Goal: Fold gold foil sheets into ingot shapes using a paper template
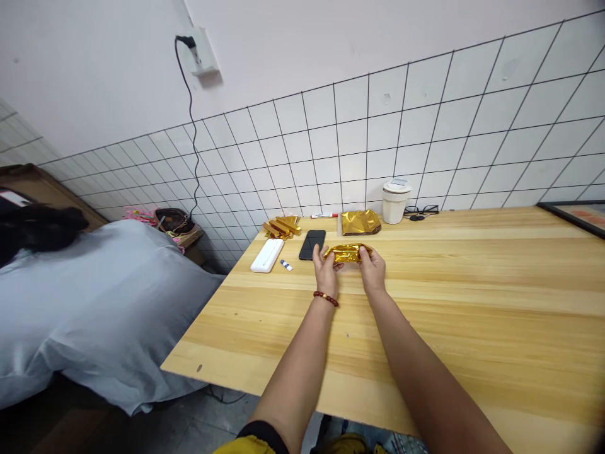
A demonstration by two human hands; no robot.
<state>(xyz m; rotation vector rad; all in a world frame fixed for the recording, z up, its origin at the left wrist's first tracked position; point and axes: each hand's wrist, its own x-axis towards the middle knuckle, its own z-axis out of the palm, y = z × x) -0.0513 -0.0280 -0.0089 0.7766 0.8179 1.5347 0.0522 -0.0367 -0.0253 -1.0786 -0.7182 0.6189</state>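
Observation:
Both hands hold a folded piece of shiny gold foil paper (pixel 347 253) just over the wooden table, one at each end. My left hand (pixel 326 268), below a dark red bead bracelet (pixel 326 298) on the wrist, pinches the left end. The right end is gripped by my right hand (pixel 373 268), its thumb on top. Beyond the hands lies a flat stack of gold foil sheets (pixel 360 222). A heap of folded gold strips (pixel 282 226) sits at the table's back left corner. A black phone (pixel 312 244) is just left of the held foil.
Left on the table (pixel 472 302) are a white power bank (pixel 267 255) and a small blue-and-white stick (pixel 286 265). A red marker (pixel 324 215), a lidded cup (pixel 395 202) and glasses (pixel 428 209) line the tiled wall. A person in grey (pixel 113 302) is at the left.

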